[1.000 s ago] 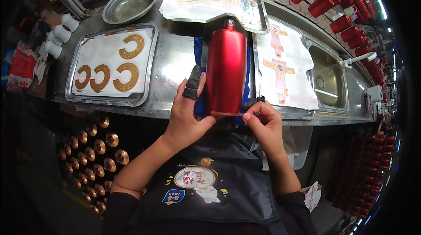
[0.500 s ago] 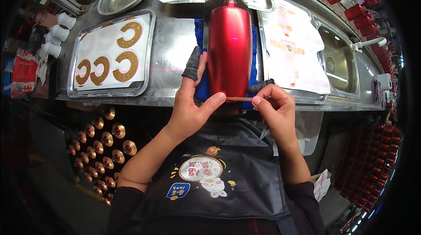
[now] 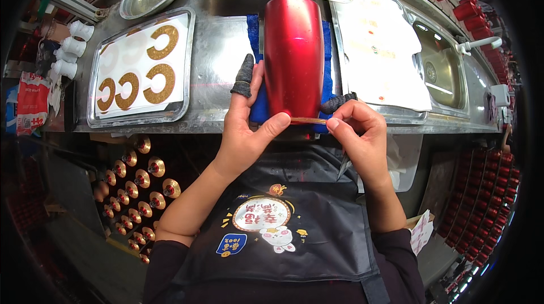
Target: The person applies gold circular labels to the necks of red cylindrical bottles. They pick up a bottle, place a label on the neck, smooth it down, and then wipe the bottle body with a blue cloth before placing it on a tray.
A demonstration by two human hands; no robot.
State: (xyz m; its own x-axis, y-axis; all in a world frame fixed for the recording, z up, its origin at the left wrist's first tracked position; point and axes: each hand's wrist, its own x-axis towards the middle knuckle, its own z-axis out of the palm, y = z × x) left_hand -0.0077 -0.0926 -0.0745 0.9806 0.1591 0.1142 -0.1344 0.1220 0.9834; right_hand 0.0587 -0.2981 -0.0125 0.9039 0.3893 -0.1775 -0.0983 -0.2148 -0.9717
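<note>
Pinching a thin brown strip (image 3: 309, 120) by its right end, right hand (image 3: 362, 137) closed; pinning the left end with the left hand's (image 3: 243, 134) thumb, other fingers spread, at the near end of the red vase (image 3: 293, 54), laid on blue cloth (image 3: 254, 37). Best kept taut, probably, and smoothed rightward. Note left of the vase a metal tray (image 3: 136, 122) holding gold C-shapes (image 3: 163, 41); right of it, another tray (image 3: 411, 117) bearing white sheets (image 3: 385, 77).
</note>
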